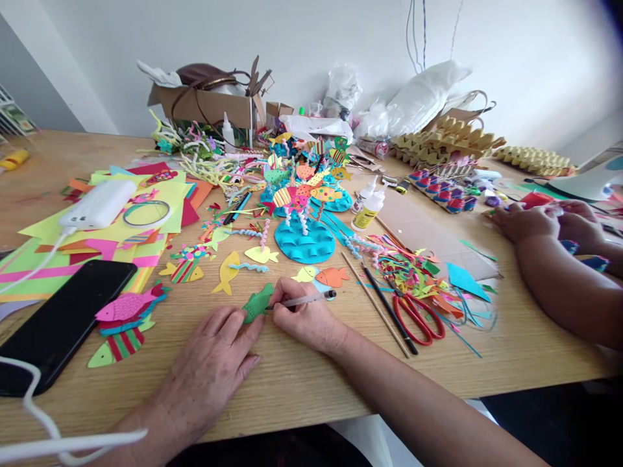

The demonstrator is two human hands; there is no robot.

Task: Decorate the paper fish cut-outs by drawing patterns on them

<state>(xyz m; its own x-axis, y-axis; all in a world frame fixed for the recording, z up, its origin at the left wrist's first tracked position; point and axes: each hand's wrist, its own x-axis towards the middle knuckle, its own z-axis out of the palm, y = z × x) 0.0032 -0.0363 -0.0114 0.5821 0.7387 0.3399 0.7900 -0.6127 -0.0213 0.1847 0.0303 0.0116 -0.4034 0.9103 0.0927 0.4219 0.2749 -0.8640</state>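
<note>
A green paper fish [257,303] is pinned on the light wood-grained desk [311,389] by the fingertips of the left hand [214,347], which is kept half open, thumb apart. A slim clear-barrelled pen with a black end [307,299] is pinched in the closed fingers of the right hand [304,321], its tip set at the fish's edge. Red-handled scissors [400,318] are laid farther right, and a yellow paper fish [227,272] is placed just beyond.
</note>
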